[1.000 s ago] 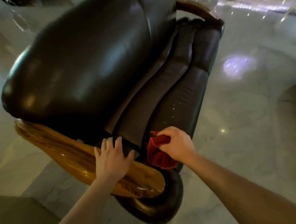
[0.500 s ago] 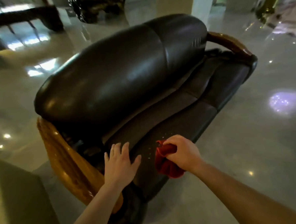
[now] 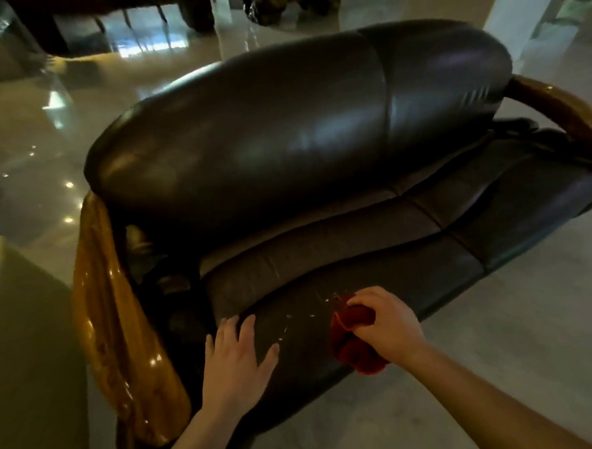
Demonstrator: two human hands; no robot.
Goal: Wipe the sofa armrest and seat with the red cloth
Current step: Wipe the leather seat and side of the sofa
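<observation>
A dark brown leather sofa fills the head view, with a rounded backrest (image 3: 282, 129) and a long seat cushion (image 3: 376, 275). Its near armrest (image 3: 111, 323) is glossy amber wood at the left; a second wooden armrest (image 3: 563, 107) curves at the far right. My right hand (image 3: 385, 326) grips a bunched red cloth (image 3: 354, 345) at the seat's front edge. Small pale specks (image 3: 306, 316) dot the leather just left of the cloth. My left hand (image 3: 240, 361) lies flat on the seat's near end, fingers spread, holding nothing.
Shiny pale marble floor (image 3: 499, 333) surrounds the sofa. A beige block (image 3: 23, 341) stands at the left beside the near armrest. Dark furniture (image 3: 112, 14) and a dark carved piece (image 3: 296, 1) stand at the back. A white pillar (image 3: 516, 3) rises at the upper right.
The view swung from the sofa's end toward its front. My left hand came off the wooden armrest onto the seat. My right hand kept the cloth at the seat's front edge.
</observation>
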